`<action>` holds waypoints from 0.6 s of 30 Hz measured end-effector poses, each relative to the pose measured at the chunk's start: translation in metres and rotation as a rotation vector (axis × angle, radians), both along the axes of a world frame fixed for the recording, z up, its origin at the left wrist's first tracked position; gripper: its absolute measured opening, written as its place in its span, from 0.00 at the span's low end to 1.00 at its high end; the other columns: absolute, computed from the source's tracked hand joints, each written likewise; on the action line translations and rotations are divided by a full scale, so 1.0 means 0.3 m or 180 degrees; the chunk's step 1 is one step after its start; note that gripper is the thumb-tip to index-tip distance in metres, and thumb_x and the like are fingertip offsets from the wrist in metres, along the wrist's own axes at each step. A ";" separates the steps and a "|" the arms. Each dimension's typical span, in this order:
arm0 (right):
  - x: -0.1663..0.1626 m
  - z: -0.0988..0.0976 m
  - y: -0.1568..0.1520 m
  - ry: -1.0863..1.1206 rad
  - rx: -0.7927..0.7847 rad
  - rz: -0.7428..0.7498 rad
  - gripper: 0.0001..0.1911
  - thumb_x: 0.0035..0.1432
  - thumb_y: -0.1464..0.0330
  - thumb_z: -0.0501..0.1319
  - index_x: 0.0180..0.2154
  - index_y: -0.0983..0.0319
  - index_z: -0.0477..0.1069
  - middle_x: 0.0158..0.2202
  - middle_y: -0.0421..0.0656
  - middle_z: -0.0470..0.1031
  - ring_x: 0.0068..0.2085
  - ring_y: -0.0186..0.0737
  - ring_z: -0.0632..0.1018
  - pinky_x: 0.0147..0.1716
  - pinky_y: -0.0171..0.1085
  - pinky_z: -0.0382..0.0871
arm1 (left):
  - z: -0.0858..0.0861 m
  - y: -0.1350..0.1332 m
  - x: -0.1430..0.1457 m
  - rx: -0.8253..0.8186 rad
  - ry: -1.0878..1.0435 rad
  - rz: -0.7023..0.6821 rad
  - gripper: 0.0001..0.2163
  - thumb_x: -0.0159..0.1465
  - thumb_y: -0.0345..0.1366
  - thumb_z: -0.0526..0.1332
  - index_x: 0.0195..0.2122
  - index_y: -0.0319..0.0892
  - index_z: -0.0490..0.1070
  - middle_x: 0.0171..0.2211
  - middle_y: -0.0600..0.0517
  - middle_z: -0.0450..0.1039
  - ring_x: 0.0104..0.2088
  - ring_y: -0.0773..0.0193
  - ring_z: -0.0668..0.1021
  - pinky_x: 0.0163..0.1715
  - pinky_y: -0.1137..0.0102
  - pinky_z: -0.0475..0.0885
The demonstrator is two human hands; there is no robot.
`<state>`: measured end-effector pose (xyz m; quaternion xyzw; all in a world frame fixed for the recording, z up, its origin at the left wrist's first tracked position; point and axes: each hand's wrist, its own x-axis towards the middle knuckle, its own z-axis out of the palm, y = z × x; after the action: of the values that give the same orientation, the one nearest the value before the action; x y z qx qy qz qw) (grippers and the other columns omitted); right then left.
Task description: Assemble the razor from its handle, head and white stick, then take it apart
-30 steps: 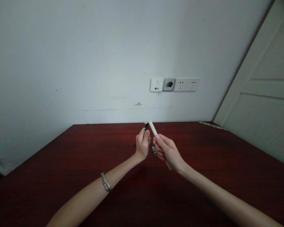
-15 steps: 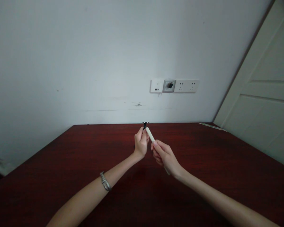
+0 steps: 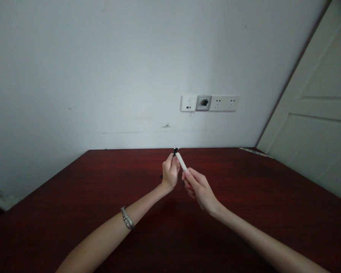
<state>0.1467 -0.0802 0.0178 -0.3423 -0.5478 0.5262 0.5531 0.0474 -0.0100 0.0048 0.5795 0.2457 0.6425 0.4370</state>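
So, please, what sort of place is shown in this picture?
Probably a room in a home or small office: a reddish-brown wooden tabletop against a white wall with power sockets, beside what looks like a panelled door.

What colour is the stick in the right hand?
The stick is off-white; the head view shows it.

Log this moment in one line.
left hand: holds black item; right hand: holds white stick; stick tip: beside black item, contact unclear; below: dark-red table

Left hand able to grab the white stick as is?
Probably not: the left hand is closed on the black piece, though the white stick's tip looks right beside it.
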 end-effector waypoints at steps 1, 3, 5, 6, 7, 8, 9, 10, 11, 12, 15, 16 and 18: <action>0.000 -0.001 -0.002 -0.0016 -0.0011 0.0010 0.17 0.57 0.55 0.55 0.27 0.62 0.61 0.17 0.30 0.51 0.16 0.24 0.51 0.13 0.26 0.43 | 0.003 0.001 0.000 -0.0033 -0.0040 -0.0005 0.17 0.62 0.50 0.54 0.25 0.41 0.56 0.15 0.62 0.50 0.13 0.76 0.55 0.14 0.76 0.50; 0.003 0.009 0.000 0.0046 0.0042 -0.0023 0.17 0.57 0.55 0.55 0.28 0.61 0.61 0.17 0.30 0.50 0.16 0.24 0.50 0.13 0.26 0.43 | 0.006 0.002 0.000 -0.0067 -0.0069 -0.0018 0.17 0.62 0.50 0.54 0.26 0.42 0.56 0.15 0.62 0.49 0.13 0.76 0.54 0.14 0.76 0.49; 0.007 0.026 0.008 0.0135 0.0121 -0.0081 0.16 0.57 0.55 0.55 0.28 0.61 0.61 0.16 0.30 0.49 0.16 0.24 0.49 0.12 0.26 0.42 | 0.002 0.001 -0.002 -0.0048 -0.0036 -0.0026 0.17 0.62 0.50 0.54 0.26 0.42 0.56 0.15 0.62 0.49 0.14 0.75 0.54 0.14 0.76 0.49; 0.008 0.031 0.012 0.0150 0.0149 -0.0092 0.16 0.58 0.55 0.55 0.28 0.61 0.61 0.16 0.29 0.49 0.16 0.24 0.49 0.12 0.26 0.42 | -0.002 0.001 -0.003 -0.0032 -0.0007 -0.0028 0.17 0.62 0.50 0.53 0.26 0.42 0.56 0.15 0.62 0.49 0.14 0.75 0.54 0.14 0.76 0.49; 0.008 0.033 0.016 0.0137 0.0163 -0.0089 0.16 0.58 0.55 0.55 0.28 0.61 0.61 0.16 0.29 0.49 0.16 0.24 0.49 0.12 0.26 0.42 | -0.007 0.001 -0.003 -0.0020 0.0018 -0.0022 0.17 0.62 0.50 0.53 0.25 0.42 0.56 0.15 0.61 0.50 0.14 0.75 0.55 0.14 0.76 0.50; 0.007 0.032 0.018 0.0102 0.0160 -0.0063 0.16 0.58 0.55 0.55 0.28 0.61 0.61 0.16 0.30 0.50 0.16 0.24 0.49 0.12 0.26 0.42 | -0.011 0.002 -0.004 -0.0016 0.0040 -0.0010 0.18 0.62 0.50 0.53 0.25 0.41 0.56 0.15 0.61 0.51 0.14 0.75 0.55 0.14 0.76 0.50; 0.006 0.028 0.019 0.0062 0.0146 -0.0023 0.16 0.58 0.55 0.54 0.28 0.61 0.60 0.16 0.30 0.50 0.16 0.24 0.50 0.12 0.26 0.43 | -0.014 0.004 -0.004 -0.0019 0.0059 0.0006 0.18 0.61 0.51 0.54 0.26 0.41 0.56 0.15 0.61 0.51 0.15 0.75 0.56 0.15 0.76 0.50; 0.003 0.023 0.019 0.0026 0.0132 0.0015 0.16 0.58 0.55 0.54 0.28 0.61 0.61 0.17 0.30 0.50 0.16 0.24 0.50 0.12 0.26 0.43 | -0.017 0.006 -0.003 -0.0025 0.0077 0.0022 0.18 0.61 0.51 0.54 0.26 0.41 0.57 0.15 0.61 0.52 0.15 0.75 0.56 0.15 0.76 0.51; 0.001 0.020 0.018 0.0008 0.0130 0.0035 0.16 0.59 0.55 0.54 0.28 0.61 0.61 0.17 0.30 0.50 0.16 0.24 0.51 0.12 0.26 0.43 | -0.018 0.008 -0.003 -0.0029 0.0089 0.0041 0.18 0.61 0.52 0.54 0.26 0.41 0.57 0.16 0.60 0.52 0.15 0.75 0.57 0.15 0.76 0.51; -0.001 0.020 0.017 0.0011 0.0140 0.0039 0.16 0.59 0.55 0.54 0.28 0.61 0.61 0.17 0.30 0.50 0.16 0.24 0.51 0.12 0.26 0.43 | -0.018 0.009 -0.003 -0.0028 0.0097 0.0058 0.18 0.61 0.52 0.54 0.26 0.41 0.57 0.16 0.60 0.53 0.15 0.74 0.57 0.15 0.76 0.51; -0.001 0.044 0.021 0.0111 0.0212 -0.0050 0.16 0.58 0.56 0.55 0.28 0.61 0.61 0.17 0.30 0.50 0.16 0.24 0.50 0.12 0.26 0.43 | -0.013 0.008 -0.003 -0.0004 0.0121 0.0053 0.18 0.61 0.52 0.53 0.26 0.41 0.56 0.16 0.60 0.52 0.15 0.74 0.57 0.15 0.76 0.51; 0.001 0.057 0.025 0.0132 0.0227 -0.0078 0.16 0.58 0.56 0.55 0.28 0.61 0.61 0.16 0.30 0.49 0.16 0.24 0.50 0.12 0.26 0.43 | -0.011 0.006 -0.004 0.0004 0.0135 0.0049 0.18 0.62 0.51 0.53 0.26 0.41 0.56 0.16 0.61 0.52 0.15 0.75 0.56 0.15 0.76 0.51; 0.006 0.077 0.035 0.0114 0.0234 -0.0092 0.16 0.58 0.56 0.55 0.28 0.61 0.60 0.16 0.30 0.50 0.15 0.24 0.50 0.11 0.26 0.43 | -0.007 0.001 -0.006 0.0041 0.0207 0.0068 0.18 0.63 0.51 0.52 0.26 0.41 0.56 0.15 0.61 0.52 0.15 0.74 0.56 0.15 0.76 0.50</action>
<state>0.1485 -0.0697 0.0411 -0.3201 -0.5518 0.5037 0.5826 0.0457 -0.0096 0.0026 0.6002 0.2617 0.6295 0.4182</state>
